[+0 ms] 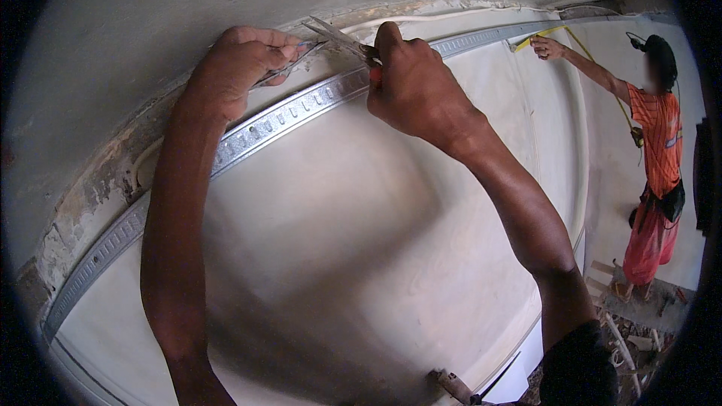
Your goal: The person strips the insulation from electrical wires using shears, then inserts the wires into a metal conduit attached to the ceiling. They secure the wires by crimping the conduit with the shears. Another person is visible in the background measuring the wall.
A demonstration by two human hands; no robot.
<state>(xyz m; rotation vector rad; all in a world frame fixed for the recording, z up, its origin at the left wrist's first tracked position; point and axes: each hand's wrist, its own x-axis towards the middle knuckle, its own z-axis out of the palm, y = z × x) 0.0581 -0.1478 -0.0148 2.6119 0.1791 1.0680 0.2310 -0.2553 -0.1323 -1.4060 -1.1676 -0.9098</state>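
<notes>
My right hand (421, 90) is closed round a pair of metal snips (342, 37) with a bit of red at the handle. The snips' blades point left, parted, toward my left hand (252, 64). Pinched in the fingers of that left hand is a thin grey strip (310, 52), its free end close by the blades. Whether the blades touch the strip I cannot tell. Just below both hands runs a slotted galvanized metal channel (289, 111) along the wall's top.
Pale wall panels (323, 195) lie beneath the channel, with a rough grey ceiling (188, 0) above. A pale cable (451, 13) follows the joint. At right a person in orange (658, 135) holds a yellow tape measure (579, 45) up to the wall. Debris and wood pieces (624, 346) litter the floor.
</notes>
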